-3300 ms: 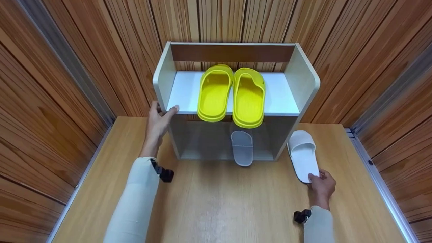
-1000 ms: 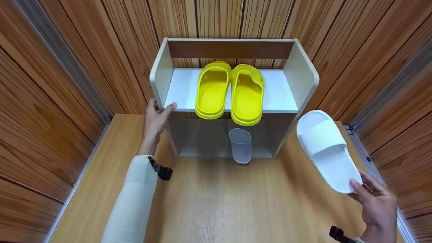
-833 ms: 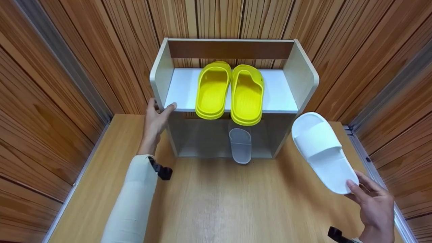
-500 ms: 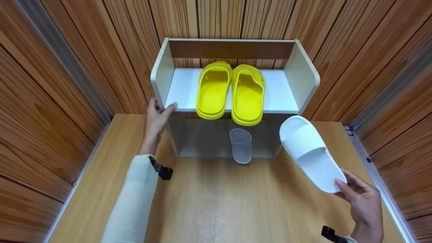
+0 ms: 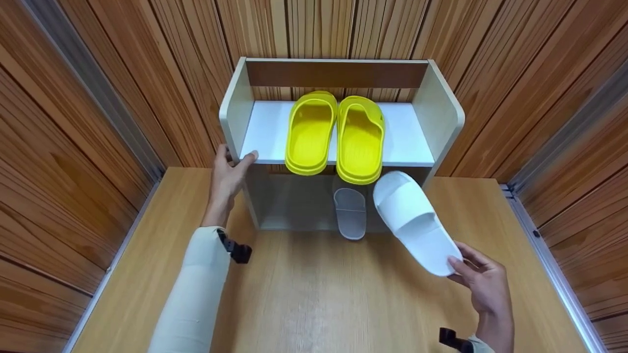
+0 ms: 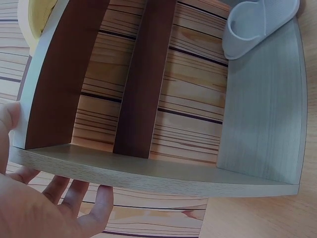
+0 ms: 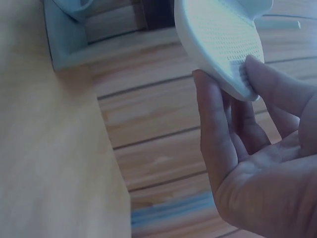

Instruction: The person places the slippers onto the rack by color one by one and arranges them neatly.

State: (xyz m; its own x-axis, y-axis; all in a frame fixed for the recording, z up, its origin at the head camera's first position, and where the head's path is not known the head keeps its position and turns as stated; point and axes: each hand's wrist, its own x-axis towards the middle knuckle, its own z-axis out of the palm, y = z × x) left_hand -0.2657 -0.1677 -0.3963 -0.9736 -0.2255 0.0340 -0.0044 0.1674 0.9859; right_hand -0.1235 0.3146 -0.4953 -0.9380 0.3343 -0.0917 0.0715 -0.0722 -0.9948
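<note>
In the head view my right hand (image 5: 483,284) pinches the heel of a white slide slipper (image 5: 417,223), thumb on the footbed and fingers beneath. The slipper is raised in front of the right side of a shoe rack (image 5: 446,115), its toe pointing up and left. A matching slipper (image 5: 350,213) sits on the lower shelf, its heel toward the front. My left hand (image 5: 228,176) grips the rack's left side panel, thumb over the upper shelf's front corner; the left wrist view has the fingers (image 6: 101,210) curled under the panel. A yellow clog pair (image 5: 310,139) stands on the upper shelf.
The rack stands on a wooden floor (image 5: 304,294) against a wood-plank back wall (image 5: 319,29). Plank walls rise on both sides, with metal rails (image 5: 554,274) along their base. The clogs' heels overhang the upper shelf's front edge, above the lower slipper.
My right hand has picked the white slipper up from the floor right of the rack and carried it left, to before the lower shelf. My left hand has stayed on the rack.
</note>
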